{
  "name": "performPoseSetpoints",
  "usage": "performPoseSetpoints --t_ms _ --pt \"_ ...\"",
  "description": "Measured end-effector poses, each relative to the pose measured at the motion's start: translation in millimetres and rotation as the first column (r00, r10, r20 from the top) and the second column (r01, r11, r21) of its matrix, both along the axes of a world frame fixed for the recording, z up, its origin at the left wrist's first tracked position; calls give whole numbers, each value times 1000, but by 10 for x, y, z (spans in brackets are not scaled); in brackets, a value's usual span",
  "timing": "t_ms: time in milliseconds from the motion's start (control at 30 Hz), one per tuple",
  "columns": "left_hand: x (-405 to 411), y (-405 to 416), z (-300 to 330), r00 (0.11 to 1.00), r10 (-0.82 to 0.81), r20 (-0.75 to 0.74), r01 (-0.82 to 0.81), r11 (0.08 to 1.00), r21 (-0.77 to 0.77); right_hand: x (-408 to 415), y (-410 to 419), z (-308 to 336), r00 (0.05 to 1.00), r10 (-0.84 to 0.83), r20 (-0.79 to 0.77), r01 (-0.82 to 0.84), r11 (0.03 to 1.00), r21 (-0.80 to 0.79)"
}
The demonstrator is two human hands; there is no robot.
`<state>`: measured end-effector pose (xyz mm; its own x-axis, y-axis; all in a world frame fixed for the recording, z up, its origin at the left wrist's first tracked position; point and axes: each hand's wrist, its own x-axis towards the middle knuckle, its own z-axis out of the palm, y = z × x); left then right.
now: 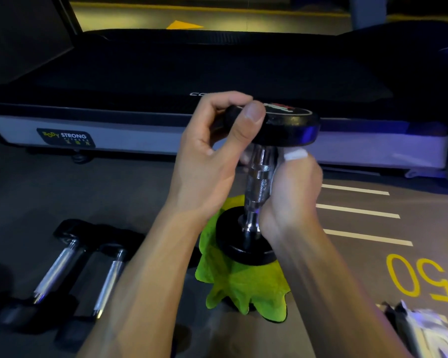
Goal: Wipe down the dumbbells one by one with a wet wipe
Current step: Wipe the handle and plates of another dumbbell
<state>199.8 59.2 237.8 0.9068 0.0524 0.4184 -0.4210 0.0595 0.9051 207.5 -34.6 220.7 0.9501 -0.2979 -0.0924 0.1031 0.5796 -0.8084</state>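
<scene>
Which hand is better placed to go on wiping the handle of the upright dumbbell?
The right hand. It grips the wipe against the chrome handle, while the left hand pinches the top plate, steadying the dumbbell on the green cloth.

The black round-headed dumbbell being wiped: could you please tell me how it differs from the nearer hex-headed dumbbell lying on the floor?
The black round-headed dumbbell stands upright on a green cloth; the nearer hex-headed dumbbell lies flat on the floor. The left hand grips the upright one's top head while the right hand presses a white wipe to its handle; the hex one is untouched. Both have black heads and chrome handles.
</scene>
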Motion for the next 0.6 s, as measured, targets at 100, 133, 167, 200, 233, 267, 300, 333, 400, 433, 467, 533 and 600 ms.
performPoseSetpoints --t_ms 100,133,167,200,233,267,300,333,400,433,467,533,600 --pt "-26 -1 20 1000 -12 13 12 1000 5 -22 16 32 999 -33 19 34 999 -31" --pt "-40 7 18 1000 -19 9 19 1000 -14 -29 8 19 1000 7 30 -5 998 -65" --pt "-46 22 9 1000 -23 3 23 999 -34 -35 -4 -4 997 67 38 -63 992 -106" --pt "-51 39 5 1000 -24 -2 24 999 -42 -30 -26 -33 990 138 37 -130 979 -156" --pt "-52 61 -7 1000 -15 -3 15 999 -33 -1 -53 -74 979 204 27 -195 962 -193" --pt "-49 81 -23 1000 -5 -5 5 1000 -17 26 -79 -105 965 261 22 -250 943 -218" --pt "-48 98 -38 1000 2 -8 -2 1000 -3 57 -99 -142 954 299 15 -285 924 -256" --pt "-52 113 -48 1000 0 -16 0 1000 0 72 -123 -182 949 316 2 -300 902 -310" --pt "-58 143 -60 1000 -3 -26 2 1000 -17 9 -161 -257 941 338 -18 -305 823 -479" --pt "-51 162 -67 1000 1 -30 -2 999 -32 -80 -181 -295 935 352 -35 -307 758 -575" --pt "-39 178 -75 999 10 -36 -11 999 -44 -187 -207 -343 935 352 -51 -295 686 -665" --pt "-8 193 -101 998 33 -54 -35 998 -46 -383 -278 -446 927 367 -74 -253 470 -846" --pt "-5 164 -133 996 64 -57 -65 998 -22 -496 -354 -553 941 320 -112 -190 224 -956"
